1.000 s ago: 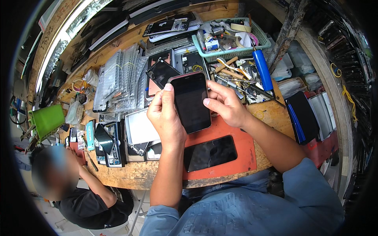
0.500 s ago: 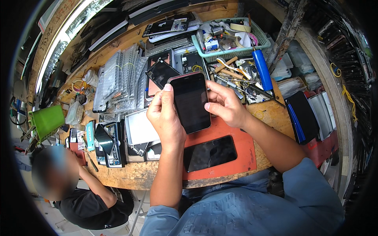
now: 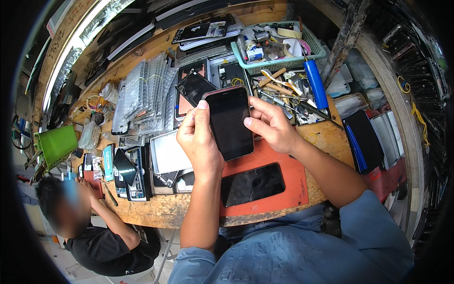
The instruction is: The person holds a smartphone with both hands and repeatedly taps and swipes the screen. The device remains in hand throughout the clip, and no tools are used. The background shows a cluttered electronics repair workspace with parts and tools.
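Observation:
Between my two hands a smartphone (image 3: pixel 231 125) with a dark screen is held upright over the bench. My left hand (image 3: pixel 201 139) grips its left edge, the thumb lying along the upper side. On the opposite edge, my right hand (image 3: pixel 274 125) has its fingers behind the phone and its thumb at the screen's right border. Below the held phone, a second phone (image 3: pixel 253 184) with a glossy black front lies on an orange-red mat (image 3: pixel 295 189). The fingers behind the held phone are partly hidden.
A green basket (image 3: pixel 274 64) of small parts stands at the back, a tool tray (image 3: pixel 288 92) before it. Bubble-wrap sleeves (image 3: pixel 146 94) pile up at the left. A blue cylinder (image 3: pixel 315 84) stands at the right. Another person (image 3: pixel 109 246) sits at the lower left.
My right thumb has shifted slightly up and left on the held phone's edge. The other person's head has tilted a little. The phone on the mat has not moved.

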Demonstrator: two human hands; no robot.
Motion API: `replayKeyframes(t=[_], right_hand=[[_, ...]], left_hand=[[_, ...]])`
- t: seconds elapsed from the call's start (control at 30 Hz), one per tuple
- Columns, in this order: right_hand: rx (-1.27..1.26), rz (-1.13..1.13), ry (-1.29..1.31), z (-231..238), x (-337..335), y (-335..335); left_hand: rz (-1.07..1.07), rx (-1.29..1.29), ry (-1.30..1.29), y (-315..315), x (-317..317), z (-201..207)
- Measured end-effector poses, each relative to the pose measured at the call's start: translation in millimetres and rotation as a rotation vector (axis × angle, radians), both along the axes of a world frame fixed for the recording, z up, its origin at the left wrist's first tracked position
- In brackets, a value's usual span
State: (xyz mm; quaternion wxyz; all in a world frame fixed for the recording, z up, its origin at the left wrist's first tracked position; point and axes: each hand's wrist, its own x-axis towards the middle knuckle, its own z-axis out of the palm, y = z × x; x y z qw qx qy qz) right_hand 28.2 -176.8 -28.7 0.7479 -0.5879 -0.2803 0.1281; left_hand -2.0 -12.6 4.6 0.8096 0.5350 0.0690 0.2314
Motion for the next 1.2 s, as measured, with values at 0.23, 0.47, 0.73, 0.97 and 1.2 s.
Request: replayKeyframes(t=[0.23, 0.47, 0.73, 0.97, 1.2], right_hand=[[-0.02, -0.004, 0.01, 0.9, -0.1, -0.3], [0.019, -0.015, 0.008, 1.1, -1.0, 1.6], [0.006, -0.038, -0.002, -1.3, -0.8, 4.2], [-0.027, -0.021, 0.007, -2.8, 0.8, 0.6], [-0.005, -0.043, -0.012, -4.1, 0.0, 4.5]], left_hand=[[0.015, 0.004, 0.005, -1.6, 0.3, 1.6], [-0.023, -0.014, 0.003, 2.5, 0.3, -2.3], [-0.018, -0.026, 0.003, 0.8, 0.3, -0.7], [-0.007, -0.025, 0.012, -0.9, -0.3, 2.2], [-0.006, -0.019, 0.012, 0.5, -0.2, 0.1]])
